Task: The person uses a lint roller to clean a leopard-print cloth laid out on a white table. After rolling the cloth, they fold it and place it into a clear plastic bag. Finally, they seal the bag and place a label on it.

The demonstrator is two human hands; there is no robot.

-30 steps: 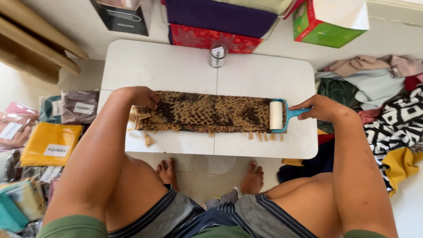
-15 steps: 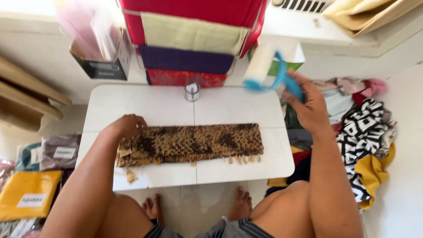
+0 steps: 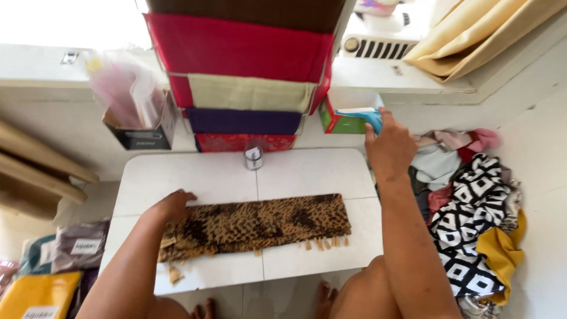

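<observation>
Since the frame 0.5 s earlier, the right hand (image 3: 388,147) had carried the blue-handled lint roller (image 3: 365,114) farther from the table, to about 1 o'clock of the folded cloth, beside the green and red box (image 3: 338,121) against the wall; 1 s earlier the roller had been lying on the cloth's right end. That hand was closed around the blue handle, and the white roll itself was hidden in this view. The left hand (image 3: 173,205) rested palm down on the left end of the leopard-print scarf (image 3: 260,224), fingers curled over its edge, pinning it flat without gripping it. The scarf lay folded into 1 long band across the near half of the white folding table (image 3: 295,171), its tassels (image 3: 322,242) hanging out along the 6 o'clock edge. A small metal tin (image 3: 253,158) stood at 12 o'clock of the cloth. Judging by the lifted roller, the rolling of this side seemed finished; the scarf was still on the table, while a heap of other clothes (image 3: 472,195) lay at 3 o'clock.
</observation>
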